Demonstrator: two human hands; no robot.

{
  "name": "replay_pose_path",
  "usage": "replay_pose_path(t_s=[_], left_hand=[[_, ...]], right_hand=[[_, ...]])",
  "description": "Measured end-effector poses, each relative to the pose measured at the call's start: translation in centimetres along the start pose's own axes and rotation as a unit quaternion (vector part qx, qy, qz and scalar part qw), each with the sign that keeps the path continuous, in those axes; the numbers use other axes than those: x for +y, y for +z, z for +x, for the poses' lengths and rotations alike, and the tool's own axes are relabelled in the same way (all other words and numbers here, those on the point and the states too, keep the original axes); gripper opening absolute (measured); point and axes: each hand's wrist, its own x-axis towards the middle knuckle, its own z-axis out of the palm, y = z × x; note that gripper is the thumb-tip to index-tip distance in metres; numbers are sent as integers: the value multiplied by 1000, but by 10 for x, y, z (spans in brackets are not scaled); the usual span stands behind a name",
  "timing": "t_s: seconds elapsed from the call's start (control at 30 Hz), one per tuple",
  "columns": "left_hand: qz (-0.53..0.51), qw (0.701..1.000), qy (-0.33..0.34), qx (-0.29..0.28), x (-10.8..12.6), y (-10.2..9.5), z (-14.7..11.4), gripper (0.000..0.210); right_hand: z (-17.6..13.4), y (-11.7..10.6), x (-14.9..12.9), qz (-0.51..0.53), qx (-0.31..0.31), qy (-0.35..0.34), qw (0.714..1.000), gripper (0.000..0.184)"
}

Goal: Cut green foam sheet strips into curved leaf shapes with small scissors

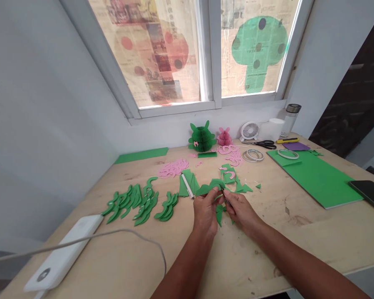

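Counter (pixel 127 265), left to right: one white oblong device (pixel 60 259); one white pen (pixel 187 185); one green honeycomb figure (pixel 202 139); left hand (pixel 208 207), pinching one green paper piece (pixel 216 182); one pink figure (pixel 224 137); right hand (pixel 239 207), gripping one dark tool (pixel 222 190), mostly hidden; one fan (pixel 249 131); three tape rolls (pixel 288 157); one phone (pixel 369 195). Paper piece: curved, wavy-edged, held above the counter's middle.

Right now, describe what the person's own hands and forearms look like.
The left hand and right hand are ungloved. The left forearm and right forearm are bare, with no sleeve, watch or bracelet in view. Whether a ring is worn, I cannot tell.
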Motion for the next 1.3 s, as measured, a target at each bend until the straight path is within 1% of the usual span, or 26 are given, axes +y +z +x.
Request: replay_pose_path(t_s=[0.23, 0.53, 0.77, 0.93, 1.17, 1.3], left_hand=[[-6, 1000, -25, -11, -3, -4, 2, 18], [-15, 999, -35, -9, -4, -5, 3, 18], [-18, 999, -41, 0, -2, -3, 2, 16], [-20, 999, -41, 0, 0, -2, 1, 16], [-28, 999, -37, -5, 4, 0, -2, 18], [-33, 999, -38, -10, 6, 1, -2, 17]], right_hand=[[0, -1, 1, 32, -21, 13, 999, 46], [1, -2, 4, 40, -17, 10, 999, 45], [2, -2, 5, 35, -19, 3, 999, 45], [1, -1, 4, 23, -8, 0, 1000, 45], [1, 0, 3, -6, -3, -7, 1000, 48], [2, 0, 4, 0, -5, -8, 1000, 46]])
